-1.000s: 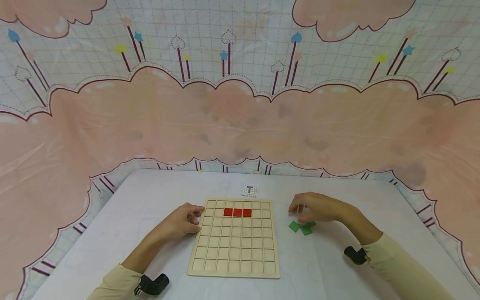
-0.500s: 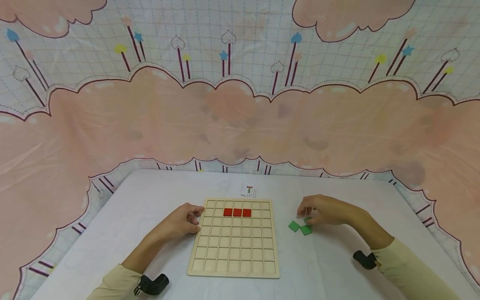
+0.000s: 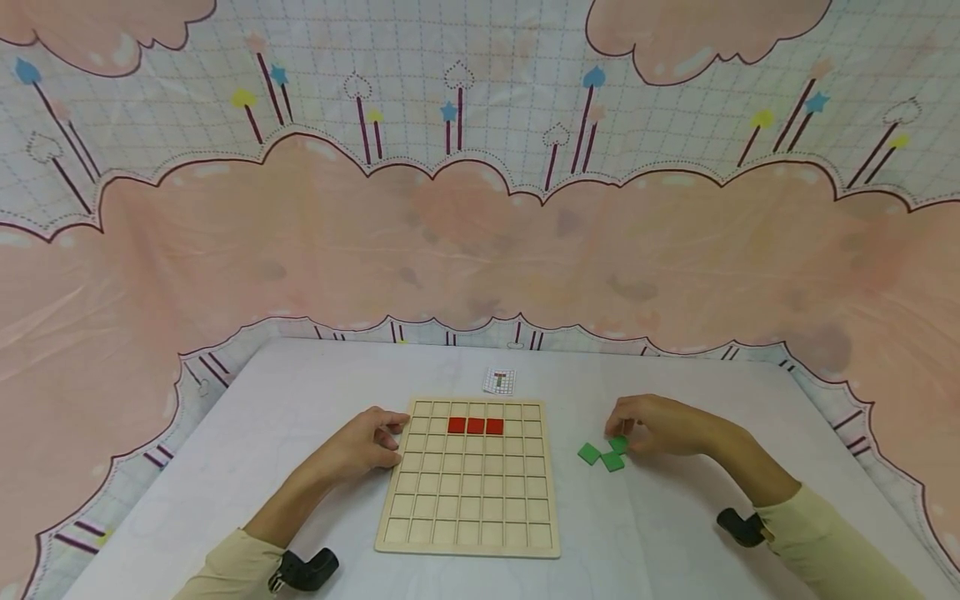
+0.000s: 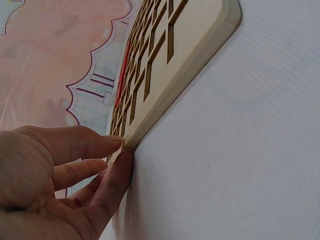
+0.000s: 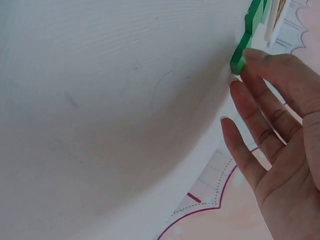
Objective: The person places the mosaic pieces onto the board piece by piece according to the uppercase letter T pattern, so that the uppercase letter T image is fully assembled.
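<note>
My left hand (image 3: pixel 367 442) rests at the left edge of a light wooden grid board (image 3: pixel 457 508). In the left wrist view, its thumb and a finger touch the board's rim. Three red square tiles (image 3: pixel 476 426) lie side by side in the board's second row from the far side. To the right of the board, my right hand (image 3: pixel 660 425) pinches a green square tile (image 3: pixel 618 444) between thumb and fingers, low at the table. Its other fingers are spread apart in the right wrist view. Two more green tiles (image 3: pixel 588 453) lie beside it, flat on the table.
Behind the board lies a small card (image 3: pixel 499 381) printed with a grid and a red and green T shape. White cloth (image 3: pixel 300 375) covers the table, and a patterned curtain (image 3: pixel 480 250) hangs behind. A black wrist camera (image 3: pixel 741 527) sits under the right forearm.
My right hand has moved right and slightly toward me, onto the farthest green tile, which is now more exposed. My left hand, the board and the red tiles have stayed put.
</note>
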Available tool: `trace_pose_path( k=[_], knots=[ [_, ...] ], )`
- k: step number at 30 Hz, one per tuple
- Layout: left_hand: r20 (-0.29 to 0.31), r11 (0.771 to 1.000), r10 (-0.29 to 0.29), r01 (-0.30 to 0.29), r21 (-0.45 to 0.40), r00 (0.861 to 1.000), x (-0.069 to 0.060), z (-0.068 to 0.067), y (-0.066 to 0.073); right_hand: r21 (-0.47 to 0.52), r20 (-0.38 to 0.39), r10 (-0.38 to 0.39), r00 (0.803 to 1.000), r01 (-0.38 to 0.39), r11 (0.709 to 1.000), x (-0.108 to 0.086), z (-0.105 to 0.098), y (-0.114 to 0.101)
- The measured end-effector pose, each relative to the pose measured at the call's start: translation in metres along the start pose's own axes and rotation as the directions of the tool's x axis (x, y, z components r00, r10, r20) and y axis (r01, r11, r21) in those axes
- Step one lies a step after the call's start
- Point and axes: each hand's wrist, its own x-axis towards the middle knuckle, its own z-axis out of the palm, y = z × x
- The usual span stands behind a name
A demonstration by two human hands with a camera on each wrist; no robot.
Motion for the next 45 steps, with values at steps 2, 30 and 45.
trace_pose_path(
  k=[2, 30, 45],
  knots=[
    [0.0, 1.0, 0.001, -0.001, -0.004, 1.0, -0.0001, 0.0, -0.0003, -0.004, -0.004, 0.005, 1.0, -0.005, 1.0, -0.0009, 0.0008, 0.0013],
    [-0.004, 1.0, -0.017, 0.017, -0.01, 1.0, -0.0026, 0.0015, 0.0005, -0.046, -0.05, 0.028, 0.998, -0.03, 0.998, -0.0058, 0.0019, 0.0047],
    [-0.008, 1.0, -0.017, 0.017, -0.013, 1.0, -0.0018, 0.0006, 0.0018, -0.059, -0.077, 0.063, 0.995, -0.067, 0.996, -0.0025, 0.0019, 0.0018]
  ],
)
